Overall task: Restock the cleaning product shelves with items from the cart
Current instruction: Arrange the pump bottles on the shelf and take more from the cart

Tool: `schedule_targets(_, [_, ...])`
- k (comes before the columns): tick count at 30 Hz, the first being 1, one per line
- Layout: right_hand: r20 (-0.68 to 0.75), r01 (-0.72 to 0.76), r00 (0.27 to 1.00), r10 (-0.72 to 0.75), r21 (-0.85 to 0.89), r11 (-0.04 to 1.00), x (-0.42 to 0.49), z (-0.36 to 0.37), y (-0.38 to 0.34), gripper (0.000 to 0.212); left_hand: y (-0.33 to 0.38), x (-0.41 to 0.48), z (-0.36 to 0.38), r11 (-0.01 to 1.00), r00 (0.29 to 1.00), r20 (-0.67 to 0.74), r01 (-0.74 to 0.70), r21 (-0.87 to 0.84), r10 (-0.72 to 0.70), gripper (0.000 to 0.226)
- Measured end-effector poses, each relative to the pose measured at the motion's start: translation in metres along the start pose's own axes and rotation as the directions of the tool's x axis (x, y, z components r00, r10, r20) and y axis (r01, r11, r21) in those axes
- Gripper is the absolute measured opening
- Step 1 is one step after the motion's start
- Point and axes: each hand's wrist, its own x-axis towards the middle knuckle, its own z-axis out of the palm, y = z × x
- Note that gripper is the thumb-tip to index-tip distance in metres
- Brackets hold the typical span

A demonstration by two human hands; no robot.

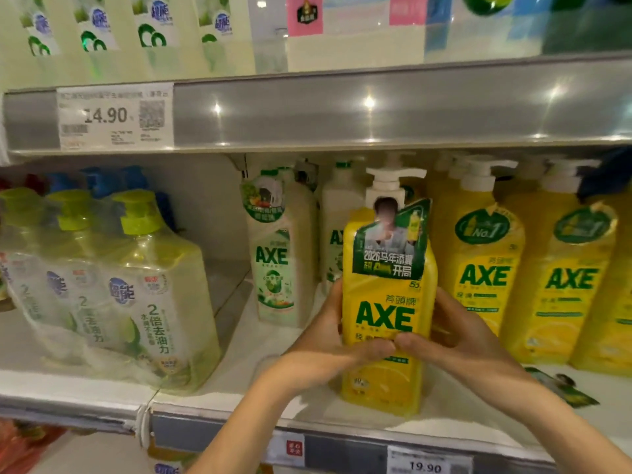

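Note:
A yellow AXE pump bottle with a white pump and a green paper tag round its neck stands upright on the white shelf, near the front edge. My left hand grips its left side and my right hand grips its right side. Both thumbs meet across the front label. Behind and to the right stand more yellow AXE bottles. Pale white-green AXE bottles stand to the left of the held one.
A shrink-wrapped pack of green-capped bottles fills the shelf's left part. The shelf above, with its grey price rail, hangs close over the pump tops. A loose green tag lies on the shelf at right.

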Motion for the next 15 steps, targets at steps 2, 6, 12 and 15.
schedule_targets(2, [-0.066, -0.029, 0.998, 0.022, -0.115, 0.993, -0.008, -0.001, 0.002, 0.090, 0.001, 0.006, 0.007, 0.999, 1.000, -0.011, -0.026, 0.021, 0.026, 0.082])
schedule_targets(6, [-0.346, 0.070, 0.816, -0.463, -0.736, 0.673, -0.017, 0.014, 0.001, 0.065, -0.001, 0.022, 0.017, 0.998, 0.997, -0.059, -0.051, 0.047, 0.053, 0.066])
schedule_targets(12, [0.024, 0.204, 0.612, -0.791, -0.970, 0.129, 0.009, 0.021, -0.008, 0.072, -0.012, 0.047, 0.018, 0.935, 0.982, -0.082, -0.137, 0.326, 0.172, 0.089])
schedule_targets(15, [0.070, 0.141, 0.654, -0.754, -0.989, 0.030, 0.027, 0.024, 0.000, 0.058, -0.014, 0.062, 0.013, 0.882, 0.984, -0.027, -0.144, 0.449, 0.175, 0.089])
